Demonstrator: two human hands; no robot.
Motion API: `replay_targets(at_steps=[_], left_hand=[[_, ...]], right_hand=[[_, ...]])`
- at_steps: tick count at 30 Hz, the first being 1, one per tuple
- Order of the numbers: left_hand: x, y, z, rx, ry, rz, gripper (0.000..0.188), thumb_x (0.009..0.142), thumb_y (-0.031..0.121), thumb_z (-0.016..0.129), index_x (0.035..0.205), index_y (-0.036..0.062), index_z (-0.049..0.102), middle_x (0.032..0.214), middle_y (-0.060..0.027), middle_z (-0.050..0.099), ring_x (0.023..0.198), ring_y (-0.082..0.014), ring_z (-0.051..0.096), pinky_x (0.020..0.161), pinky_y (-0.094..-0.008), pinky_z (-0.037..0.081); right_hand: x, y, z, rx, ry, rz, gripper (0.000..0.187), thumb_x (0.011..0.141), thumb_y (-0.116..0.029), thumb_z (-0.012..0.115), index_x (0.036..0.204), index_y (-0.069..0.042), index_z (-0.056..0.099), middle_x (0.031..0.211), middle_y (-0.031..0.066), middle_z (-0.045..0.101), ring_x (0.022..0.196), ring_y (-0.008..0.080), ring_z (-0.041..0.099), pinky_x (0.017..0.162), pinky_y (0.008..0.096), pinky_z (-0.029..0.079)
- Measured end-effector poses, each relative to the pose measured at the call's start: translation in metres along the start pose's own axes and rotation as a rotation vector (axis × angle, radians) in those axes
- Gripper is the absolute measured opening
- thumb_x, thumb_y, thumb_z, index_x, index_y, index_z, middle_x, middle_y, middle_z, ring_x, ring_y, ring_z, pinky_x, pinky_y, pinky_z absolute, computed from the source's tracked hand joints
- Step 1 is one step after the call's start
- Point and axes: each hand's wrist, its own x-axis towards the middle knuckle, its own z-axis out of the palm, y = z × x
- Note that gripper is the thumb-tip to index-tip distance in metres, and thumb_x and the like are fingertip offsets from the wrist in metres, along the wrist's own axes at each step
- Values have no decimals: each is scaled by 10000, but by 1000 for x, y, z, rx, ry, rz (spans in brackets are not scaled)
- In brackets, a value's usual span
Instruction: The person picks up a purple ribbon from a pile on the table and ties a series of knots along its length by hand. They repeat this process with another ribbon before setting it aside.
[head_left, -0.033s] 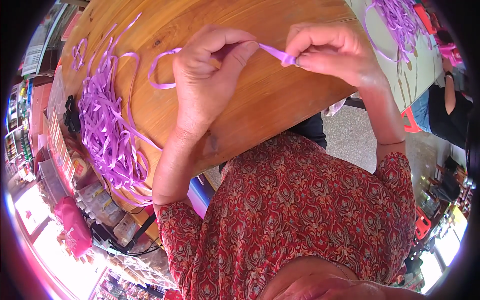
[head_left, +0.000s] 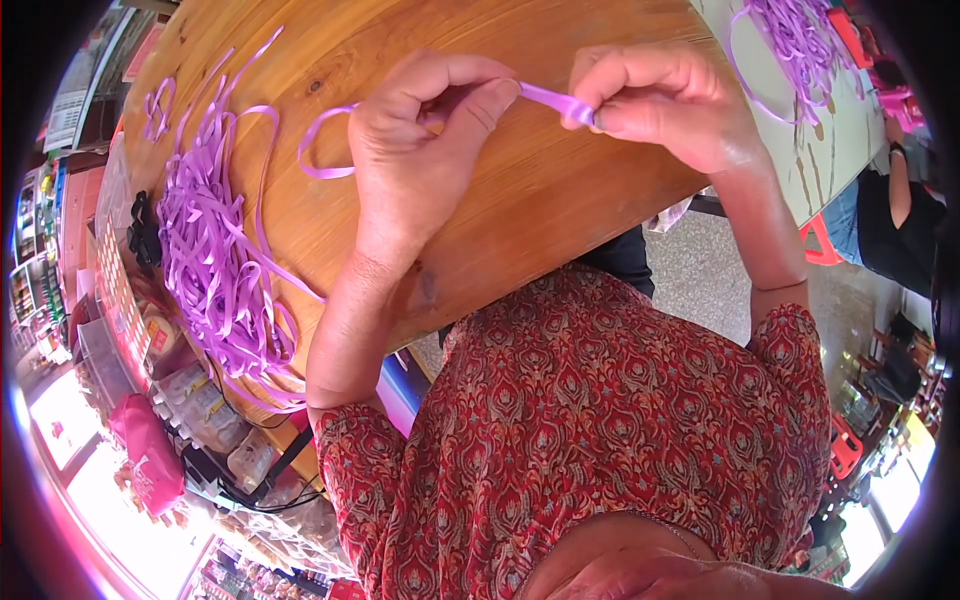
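A narrow purple ribbon (head_left: 545, 97) runs taut between my two hands above the wooden table. My left hand (head_left: 425, 140) pinches it between thumb and forefinger, and a loop of the same ribbon hangs out past its left side. At the ribbon's other end, my right hand (head_left: 660, 105) closes thumb and fingers on a folded or knotted part; which of the two I cannot tell. To the left of my left hand lies a big tangled heap of purple ribbons (head_left: 215, 250). One small purple loop (head_left: 157, 110) sits apart beyond the heap.
The wooden table (head_left: 560, 215) ends close in front of my body. At the right a pale table (head_left: 800, 160) carries another purple ribbon heap (head_left: 795, 50). A person in black (head_left: 905, 230) is at the far right, by a red stool (head_left: 822, 243). Bagged goods (head_left: 205, 410) crowd the left.
My right hand has shifted very slightly, still pinching the ribbon. The left hand has barely moved.
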Motion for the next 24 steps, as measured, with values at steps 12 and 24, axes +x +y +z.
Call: replay_targets(at_steps=[12, 24], left_hand=[[-4, -3, 25, -702, 120, -288, 131, 838, -43, 636, 962, -3, 650, 847, -8, 633, 757, -50, 552, 711, -184, 457], [-10, -5, 30, -470, 225, -217, 119, 839, -8, 664, 957, -7, 650, 872, -7, 639, 773, -45, 553, 706, -167, 453]], right_hand=[[22, 34, 19, -197, 341, -422, 241, 858, 1, 606, 1093, -30, 650, 936, 41, 638, 908, 125, 597, 801, 263, 482], [21, 35, 31, -918, 533, -586, 219, 806, -44, 689, 1017, -71, 636, 879, 14, 656, 835, 87, 623, 691, 247, 501]])
